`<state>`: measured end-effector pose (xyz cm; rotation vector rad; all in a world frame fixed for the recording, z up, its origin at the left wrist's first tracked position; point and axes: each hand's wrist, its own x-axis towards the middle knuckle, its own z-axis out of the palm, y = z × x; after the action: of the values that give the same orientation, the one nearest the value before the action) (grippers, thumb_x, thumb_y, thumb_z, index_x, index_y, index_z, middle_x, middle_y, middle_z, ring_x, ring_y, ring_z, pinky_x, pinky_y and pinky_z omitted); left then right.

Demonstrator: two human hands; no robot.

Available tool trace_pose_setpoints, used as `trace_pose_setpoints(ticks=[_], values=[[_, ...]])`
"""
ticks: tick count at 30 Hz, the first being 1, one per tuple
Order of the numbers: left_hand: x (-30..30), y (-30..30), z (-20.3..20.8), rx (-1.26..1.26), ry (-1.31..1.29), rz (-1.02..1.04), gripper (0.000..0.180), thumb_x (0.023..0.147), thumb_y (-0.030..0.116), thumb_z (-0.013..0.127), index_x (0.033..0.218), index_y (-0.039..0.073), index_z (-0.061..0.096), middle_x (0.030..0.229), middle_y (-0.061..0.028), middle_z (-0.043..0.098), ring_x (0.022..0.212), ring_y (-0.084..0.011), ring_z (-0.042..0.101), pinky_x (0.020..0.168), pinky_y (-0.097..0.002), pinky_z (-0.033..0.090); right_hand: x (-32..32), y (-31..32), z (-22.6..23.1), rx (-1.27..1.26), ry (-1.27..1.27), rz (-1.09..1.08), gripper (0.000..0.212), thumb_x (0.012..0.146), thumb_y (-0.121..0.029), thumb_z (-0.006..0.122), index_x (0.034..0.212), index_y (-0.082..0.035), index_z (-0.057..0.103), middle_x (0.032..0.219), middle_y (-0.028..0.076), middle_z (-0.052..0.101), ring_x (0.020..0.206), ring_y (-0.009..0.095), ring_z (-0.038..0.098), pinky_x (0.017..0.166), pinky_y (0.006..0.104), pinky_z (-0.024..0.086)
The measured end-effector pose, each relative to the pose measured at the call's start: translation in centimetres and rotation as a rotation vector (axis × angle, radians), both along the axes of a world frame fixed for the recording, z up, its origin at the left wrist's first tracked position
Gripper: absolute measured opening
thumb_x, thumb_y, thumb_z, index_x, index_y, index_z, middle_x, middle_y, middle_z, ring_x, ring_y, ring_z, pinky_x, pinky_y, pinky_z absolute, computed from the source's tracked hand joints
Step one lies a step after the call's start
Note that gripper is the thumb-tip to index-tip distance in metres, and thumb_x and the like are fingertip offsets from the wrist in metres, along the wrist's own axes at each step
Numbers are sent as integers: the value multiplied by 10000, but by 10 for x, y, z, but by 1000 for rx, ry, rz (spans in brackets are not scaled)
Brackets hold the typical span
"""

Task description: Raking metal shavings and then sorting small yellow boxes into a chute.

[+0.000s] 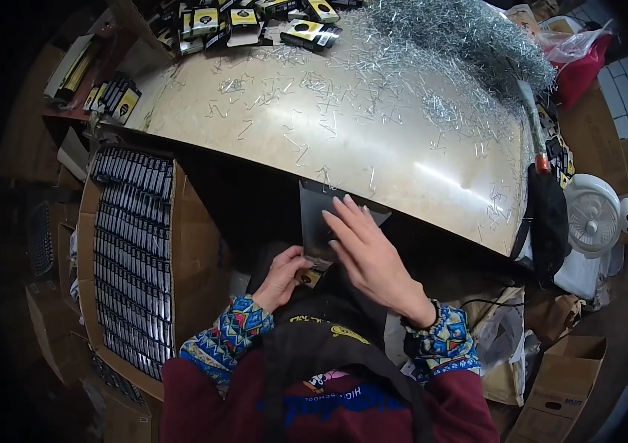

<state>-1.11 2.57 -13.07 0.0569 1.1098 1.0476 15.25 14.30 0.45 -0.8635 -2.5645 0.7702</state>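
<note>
So the left grip (281, 277) has its fingertips together at the low end of a grey sheet (314, 215); can't really tell what's pinched there. Right grip (374, 258) is loose, fingers straight out over the sheet's right side. That sheet sits between the two grips, running up to the table's (397, 164) front edge, just ahead of both. A little box (309, 279) is tucked right beside the left grip. Dark open room left of that grip, then the carton wall (194, 232). Fan's (592, 215) well off to the right grip's right.
</note>
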Motion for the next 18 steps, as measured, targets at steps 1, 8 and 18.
trace_pose_setpoints(ticks=[1,8,18], values=[[1,3,2,-7,1,5,265,857,53,581,1121,34,574,954,-24,636,858,-101,582,754,-218,460,5,0,1,-62,102,-7,406,900,-25,556,1304,-11,519,1391,219,460,1302,376,440,1052,413,394],[5,0,7,73,99,-110,358,830,60,622,1174,7,534,1050,-53,622,930,-118,576,819,-241,460,18,-4,-20,-127,149,-112,388,741,116,536,1091,-15,639,1080,144,618,1000,328,591,834,361,499],[-4,-37,13,394,1245,-435,785,675,89,750,1363,38,373,1160,-190,536,1047,-403,563,872,-427,494,4,-38,-57,-319,287,37,406,856,-65,668,1232,33,552,1190,216,614,1064,367,622,889,379,519]])
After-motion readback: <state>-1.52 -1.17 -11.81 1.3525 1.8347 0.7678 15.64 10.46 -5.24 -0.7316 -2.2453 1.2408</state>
